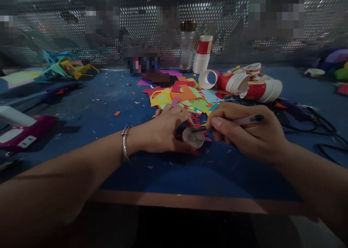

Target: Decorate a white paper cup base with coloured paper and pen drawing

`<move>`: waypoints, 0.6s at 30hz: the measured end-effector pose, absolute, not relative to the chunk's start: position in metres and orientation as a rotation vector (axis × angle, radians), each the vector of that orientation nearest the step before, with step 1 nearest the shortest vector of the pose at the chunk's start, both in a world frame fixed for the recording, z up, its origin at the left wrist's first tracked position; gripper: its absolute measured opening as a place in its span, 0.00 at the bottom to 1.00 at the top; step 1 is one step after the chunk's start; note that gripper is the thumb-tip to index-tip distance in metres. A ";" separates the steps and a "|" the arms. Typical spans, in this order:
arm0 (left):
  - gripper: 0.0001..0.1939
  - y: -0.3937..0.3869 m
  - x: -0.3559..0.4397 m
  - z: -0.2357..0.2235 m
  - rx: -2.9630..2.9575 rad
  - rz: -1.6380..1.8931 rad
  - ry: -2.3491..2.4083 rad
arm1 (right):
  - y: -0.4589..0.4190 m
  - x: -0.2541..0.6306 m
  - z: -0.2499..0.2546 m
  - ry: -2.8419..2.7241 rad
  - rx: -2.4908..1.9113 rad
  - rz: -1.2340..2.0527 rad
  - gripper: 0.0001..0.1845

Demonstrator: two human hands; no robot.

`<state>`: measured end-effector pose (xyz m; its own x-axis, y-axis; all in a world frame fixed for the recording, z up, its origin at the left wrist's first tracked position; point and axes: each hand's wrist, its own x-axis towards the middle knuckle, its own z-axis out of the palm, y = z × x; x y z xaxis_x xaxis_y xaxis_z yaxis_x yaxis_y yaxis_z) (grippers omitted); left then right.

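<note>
A round white paper piece point(193, 138), rimmed like the bottom of a paper cup, has dark lines drawn on its face. My left hand point(168, 129) grips it by the edge, thumb at the near side and fingers at the far side. A pen point(248, 120) with a dark end is pinched in my right hand point(244, 132), its tip on the drawn face. Colored paper scraps point(185, 94) lie in a heap just beyond both hands. How tall the round piece is below its rim cannot be seen.
Paper cups point(254, 91) lie on their sides behind my right hand, near a cup stack point(203, 54) and a glass bottle point(187, 46). Black cable point(310, 126) loops at right. At left are a purple power strip point(27, 137), a glue gun point(58, 93) and folded paper point(62, 65).
</note>
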<state>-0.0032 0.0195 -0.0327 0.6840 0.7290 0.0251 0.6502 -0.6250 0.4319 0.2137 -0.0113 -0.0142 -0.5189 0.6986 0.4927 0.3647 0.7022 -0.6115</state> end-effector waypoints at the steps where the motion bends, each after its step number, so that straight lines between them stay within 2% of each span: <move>1: 0.26 0.020 -0.003 -0.033 2.509 0.282 1.066 | -0.011 0.214 -0.014 -2.157 -0.804 0.573 0.12; 18: 0.27 0.021 -0.004 -0.035 2.498 0.337 1.037 | -0.007 0.215 -0.021 -2.175 -0.819 0.515 0.12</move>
<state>-0.0041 0.0205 -0.0351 0.6935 0.7176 0.0633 0.6178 -0.6376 0.4602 0.2149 -0.0068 -0.0210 -0.5196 0.6915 0.5019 0.3929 0.7150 -0.5783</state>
